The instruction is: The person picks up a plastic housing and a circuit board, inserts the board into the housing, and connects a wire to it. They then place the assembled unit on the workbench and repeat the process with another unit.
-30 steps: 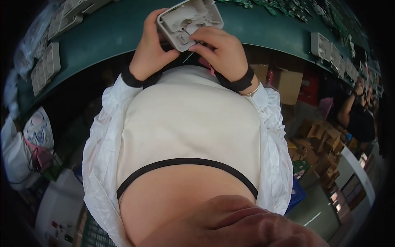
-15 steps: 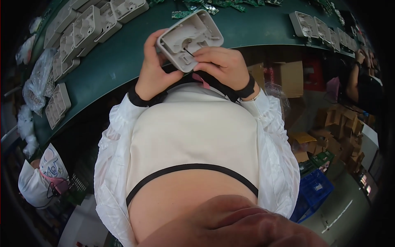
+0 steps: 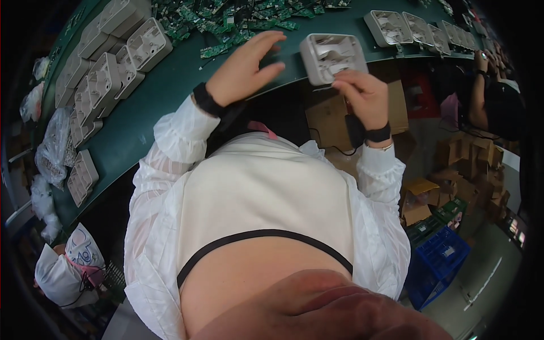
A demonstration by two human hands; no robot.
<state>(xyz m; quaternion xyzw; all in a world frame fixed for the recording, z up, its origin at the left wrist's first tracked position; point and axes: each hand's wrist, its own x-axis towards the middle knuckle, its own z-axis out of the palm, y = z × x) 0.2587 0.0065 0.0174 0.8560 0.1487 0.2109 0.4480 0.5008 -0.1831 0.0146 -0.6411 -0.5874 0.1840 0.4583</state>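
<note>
A grey-white plastic housing (image 3: 333, 50), open side up with moulded ribs inside, is at the bench's near edge right of centre. My right hand (image 3: 365, 96) pinches its near right corner between thumb and fingers. Apart from it, my left hand (image 3: 245, 68) hovers over the bench edge with nothing in it, thumb and fingers spread. Beyond the left hand lies a heap of green circuit boards (image 3: 229, 25). The fingers of my right hand cover part of the housing's near wall.
Stacked grey housings (image 3: 102, 79) stand on the left of the green bench (image 3: 136, 102). A row of similar housings (image 3: 391, 28) runs along its right end. Plastic bags (image 3: 54, 147) lie far left. Below right are cardboard boxes (image 3: 470, 164), a blue crate (image 3: 433, 269) and another person's arm (image 3: 479, 105).
The housing has gone right and away from my body, held by my right hand. My left hand has let go of it and moved apart. The thin dark piece at the housing no longer shows.
</note>
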